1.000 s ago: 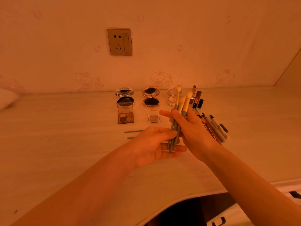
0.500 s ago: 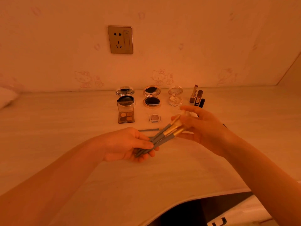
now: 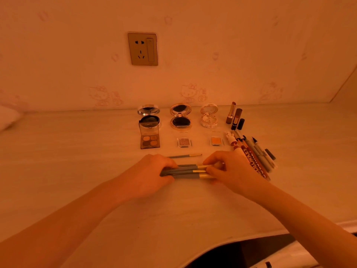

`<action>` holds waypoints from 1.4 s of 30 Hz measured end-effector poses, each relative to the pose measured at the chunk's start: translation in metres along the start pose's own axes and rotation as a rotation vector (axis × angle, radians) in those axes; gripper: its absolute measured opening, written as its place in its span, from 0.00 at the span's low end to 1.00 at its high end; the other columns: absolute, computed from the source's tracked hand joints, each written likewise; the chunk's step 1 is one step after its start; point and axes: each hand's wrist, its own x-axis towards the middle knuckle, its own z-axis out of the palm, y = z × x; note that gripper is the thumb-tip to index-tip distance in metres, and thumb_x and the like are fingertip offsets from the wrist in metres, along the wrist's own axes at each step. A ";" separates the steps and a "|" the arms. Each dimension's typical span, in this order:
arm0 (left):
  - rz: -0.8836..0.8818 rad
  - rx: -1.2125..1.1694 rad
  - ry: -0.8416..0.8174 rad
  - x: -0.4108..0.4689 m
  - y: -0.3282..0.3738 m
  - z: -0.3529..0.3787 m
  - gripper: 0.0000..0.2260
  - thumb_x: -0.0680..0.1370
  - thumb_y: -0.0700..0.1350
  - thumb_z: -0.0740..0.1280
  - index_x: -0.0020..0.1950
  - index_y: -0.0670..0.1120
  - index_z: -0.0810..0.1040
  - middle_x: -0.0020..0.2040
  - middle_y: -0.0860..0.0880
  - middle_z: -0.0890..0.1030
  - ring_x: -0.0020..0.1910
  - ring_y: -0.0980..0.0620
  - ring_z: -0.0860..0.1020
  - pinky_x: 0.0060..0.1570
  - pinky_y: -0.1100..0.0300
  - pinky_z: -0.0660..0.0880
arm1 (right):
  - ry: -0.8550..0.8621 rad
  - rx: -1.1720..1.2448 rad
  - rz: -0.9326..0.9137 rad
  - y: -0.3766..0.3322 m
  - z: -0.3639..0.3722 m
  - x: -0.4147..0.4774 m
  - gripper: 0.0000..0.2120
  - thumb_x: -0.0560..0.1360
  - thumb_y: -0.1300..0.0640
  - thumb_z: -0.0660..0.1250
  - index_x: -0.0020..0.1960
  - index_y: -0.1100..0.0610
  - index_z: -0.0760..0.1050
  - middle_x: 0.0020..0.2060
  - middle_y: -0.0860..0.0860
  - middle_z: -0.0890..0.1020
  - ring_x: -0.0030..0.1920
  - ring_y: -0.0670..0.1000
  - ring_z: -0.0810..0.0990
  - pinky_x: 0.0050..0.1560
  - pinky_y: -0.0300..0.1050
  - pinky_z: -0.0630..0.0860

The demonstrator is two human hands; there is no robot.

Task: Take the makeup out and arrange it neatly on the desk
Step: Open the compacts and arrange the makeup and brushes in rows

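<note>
**Head view: both hands grasp a bundle of makeup brushes held crosswise at the table surface.**

The left hand (image 3: 152, 175) curls its fingers round the grey handle ends of the makeup brushes (image 3: 187, 172). The right hand (image 3: 233, 171) pinches their gold ferrule ends and hides the bristles. The bundle is level, near the front middle of the table (image 3: 77, 161). Just behind it lies a single thin brush (image 3: 184, 156), roughly parallel and apart from it. Farther back, three open round compacts (image 3: 180, 118) stand in a row. An eyeshadow palette (image 3: 150, 139) sits in front of the left compact, and two small square pans (image 3: 184, 142) sit in front of the other two. At the right end stand the lipsticks (image 3: 234, 118). In front of them lies a fan of pencils and liners (image 3: 257, 155), just beside the right hand. A wall socket (image 3: 143, 48) is mounted above on the wall.
</note>
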 end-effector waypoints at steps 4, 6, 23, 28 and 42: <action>0.052 0.102 0.081 -0.006 0.000 0.009 0.15 0.78 0.47 0.64 0.65 0.56 0.73 0.58 0.56 0.74 0.53 0.61 0.70 0.52 0.68 0.68 | 0.062 -0.203 -0.134 0.001 0.009 -0.006 0.07 0.77 0.54 0.64 0.54 0.45 0.75 0.44 0.39 0.73 0.42 0.39 0.72 0.36 0.26 0.66; 0.077 0.136 0.114 -0.009 -0.001 0.013 0.16 0.79 0.49 0.64 0.66 0.56 0.73 0.60 0.57 0.71 0.56 0.60 0.68 0.55 0.65 0.69 | 0.076 -0.267 -0.178 0.003 0.012 -0.006 0.09 0.77 0.53 0.63 0.56 0.45 0.75 0.48 0.41 0.74 0.45 0.39 0.70 0.39 0.27 0.66; 0.273 0.265 0.325 -0.019 -0.012 0.025 0.16 0.78 0.50 0.64 0.66 0.53 0.74 0.64 0.55 0.72 0.63 0.57 0.69 0.60 0.65 0.68 | 0.061 -0.392 -0.193 0.004 0.004 -0.005 0.14 0.78 0.46 0.60 0.62 0.41 0.74 0.56 0.44 0.75 0.53 0.43 0.68 0.54 0.40 0.70; 0.319 0.249 0.302 -0.019 -0.016 0.027 0.16 0.78 0.53 0.56 0.63 0.54 0.76 0.62 0.56 0.75 0.64 0.59 0.69 0.63 0.68 0.63 | 0.224 -0.508 -0.337 0.011 0.008 -0.024 0.13 0.76 0.48 0.62 0.59 0.47 0.78 0.51 0.44 0.76 0.48 0.42 0.63 0.44 0.33 0.63; 0.324 0.295 0.122 -0.018 -0.019 0.032 0.27 0.76 0.61 0.41 0.74 0.59 0.48 0.72 0.65 0.46 0.72 0.67 0.40 0.65 0.75 0.32 | 0.292 -0.537 -0.486 0.029 0.030 -0.035 0.16 0.76 0.52 0.63 0.62 0.53 0.77 0.61 0.50 0.78 0.64 0.54 0.75 0.59 0.54 0.76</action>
